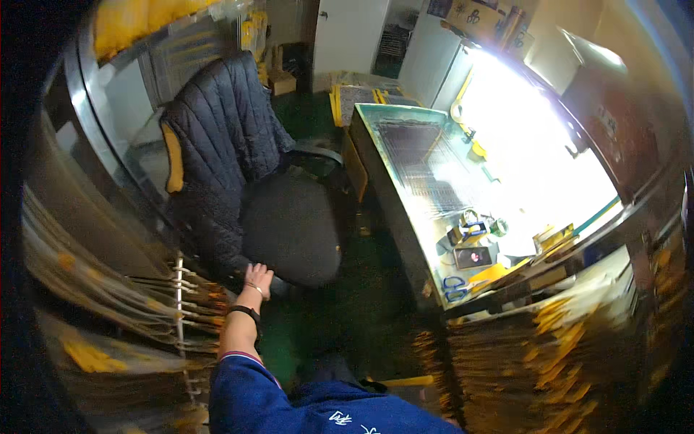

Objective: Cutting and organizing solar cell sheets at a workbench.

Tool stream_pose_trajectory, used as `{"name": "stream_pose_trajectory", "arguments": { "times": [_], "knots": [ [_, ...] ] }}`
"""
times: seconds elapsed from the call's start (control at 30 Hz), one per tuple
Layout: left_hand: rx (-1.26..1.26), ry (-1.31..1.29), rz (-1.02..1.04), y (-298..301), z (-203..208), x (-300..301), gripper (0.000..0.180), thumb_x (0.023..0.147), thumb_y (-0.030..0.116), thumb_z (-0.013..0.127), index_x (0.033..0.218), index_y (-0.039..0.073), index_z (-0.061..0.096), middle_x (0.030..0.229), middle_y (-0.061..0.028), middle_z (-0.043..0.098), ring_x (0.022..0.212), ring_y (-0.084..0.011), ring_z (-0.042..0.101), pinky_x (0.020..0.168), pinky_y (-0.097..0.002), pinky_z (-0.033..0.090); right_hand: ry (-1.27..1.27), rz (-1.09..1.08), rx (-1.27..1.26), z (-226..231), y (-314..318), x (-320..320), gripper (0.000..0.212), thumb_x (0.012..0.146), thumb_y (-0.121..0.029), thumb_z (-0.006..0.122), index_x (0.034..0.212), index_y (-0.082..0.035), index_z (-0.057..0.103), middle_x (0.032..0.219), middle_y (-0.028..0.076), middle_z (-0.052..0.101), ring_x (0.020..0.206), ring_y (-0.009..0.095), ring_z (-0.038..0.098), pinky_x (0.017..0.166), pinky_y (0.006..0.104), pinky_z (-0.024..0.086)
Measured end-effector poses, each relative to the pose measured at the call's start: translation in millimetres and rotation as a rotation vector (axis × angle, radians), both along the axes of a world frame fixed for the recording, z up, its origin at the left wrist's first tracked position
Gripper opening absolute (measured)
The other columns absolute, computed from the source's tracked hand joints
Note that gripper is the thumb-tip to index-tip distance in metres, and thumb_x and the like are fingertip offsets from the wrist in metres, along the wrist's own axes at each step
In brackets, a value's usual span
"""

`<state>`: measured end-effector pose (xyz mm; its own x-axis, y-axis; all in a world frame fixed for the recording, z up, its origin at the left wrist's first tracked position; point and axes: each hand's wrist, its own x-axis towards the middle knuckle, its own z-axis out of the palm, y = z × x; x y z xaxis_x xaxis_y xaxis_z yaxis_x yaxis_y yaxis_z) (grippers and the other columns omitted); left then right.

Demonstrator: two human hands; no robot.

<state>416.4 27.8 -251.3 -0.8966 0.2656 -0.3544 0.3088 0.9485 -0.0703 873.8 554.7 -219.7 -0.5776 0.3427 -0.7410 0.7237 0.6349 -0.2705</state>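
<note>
My left hand [258,281] is on the near armrest [280,286] of a black office chair, its fingers bent over it. The chair's round dark seat [293,228] faces the workbench. A dark quilted jacket [220,119] hangs over the backrest, and a strip of yellow-brown chair edge shows beside it. A bracelet and a dark band circle my left wrist. My right hand is out of view.
To the right stands a glass-topped light table [405,195], brightly lit, bearing a phone [473,257], blue-handled scissors [455,288] and tape rolls. Racks of stacked, yellow-edged frames [535,362] flank me on both sides. A white door [343,36] is at the back.
</note>
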Motion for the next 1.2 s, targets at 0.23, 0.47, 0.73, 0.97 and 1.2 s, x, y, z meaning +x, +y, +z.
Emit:
{"name": "stream_pose_trajectory", "arguments": {
  "times": [0.23, 0.47, 0.73, 0.97, 1.2],
  "knots": [
    [-0.335, -0.305, -0.021, 10.5, -21.9, -55.8, 0.031, 0.076, 0.024, 0.059, 0.105, 0.014, 0.060, 0.112, -0.0083, 0.055, 0.110, -0.0281, 0.046, 0.095, -0.0477, 0.032, -0.082, -0.060, 0.112, 46.0, 21.6, -3.9, 0.016, 0.074, -0.017, 0.059, 0.079, -0.002, 0.057, 0.078, 0.010, 0.056, 0.076, 0.023, 0.051, 0.069, 0.0342, 0.044],
    [-0.497, -0.429, -0.221, 33.8, -28.8, -53.8, 0.032, 0.076, 0.025, 0.059, 0.107, 0.015, 0.060, 0.110, -0.0060, 0.057, 0.105, -0.0264, 0.052, 0.087, -0.0526, 0.041, -0.078, -0.114, 0.146, 56.1, 53.2, -0.5, 0.016, 0.074, -0.017, 0.058, 0.079, -0.002, 0.057, 0.079, 0.010, 0.057, 0.076, 0.023, 0.051, 0.069, 0.0341, 0.044],
    [-0.488, -0.618, -0.456, 73.8, -15.3, -3.0, 0.035, 0.073, 0.019, 0.061, 0.107, 0.014, 0.060, 0.109, -0.0076, 0.058, 0.102, -0.0274, 0.054, 0.081, -0.0401, 0.047, 0.034, -0.164, 0.138, 35.7, 74.3, 2.9, 0.016, 0.074, -0.017, 0.058, 0.080, -0.002, 0.057, 0.079, 0.010, 0.057, 0.077, 0.023, 0.051, 0.069, 0.0341, 0.044],
    [-0.351, -0.731, -0.651, 109.6, -17.1, 44.8, 0.030, 0.069, 0.018, 0.060, 0.099, 0.013, 0.063, 0.103, -0.0104, 0.060, 0.097, -0.0279, 0.057, 0.077, -0.0377, 0.049, 0.067, -0.117, 0.114, 26.4, 94.3, 4.2, 0.016, 0.074, -0.017, 0.057, 0.080, -0.002, 0.057, 0.079, 0.010, 0.057, 0.077, 0.023, 0.052, 0.069, 0.0341, 0.044],
    [-0.239, -0.860, -0.554, 122.9, -18.2, 54.8, 0.049, 0.054, 0.032, 0.075, 0.093, 0.004, 0.063, 0.094, -0.0156, 0.062, 0.093, -0.0296, 0.058, 0.076, -0.0374, 0.047, 0.102, -0.102, 0.135, 38.1, 116.9, -6.5, 0.016, 0.074, -0.017, 0.057, 0.080, -0.002, 0.057, 0.079, 0.009, 0.057, 0.077, 0.023, 0.052, 0.068, 0.0340, 0.044]
  ]
}}
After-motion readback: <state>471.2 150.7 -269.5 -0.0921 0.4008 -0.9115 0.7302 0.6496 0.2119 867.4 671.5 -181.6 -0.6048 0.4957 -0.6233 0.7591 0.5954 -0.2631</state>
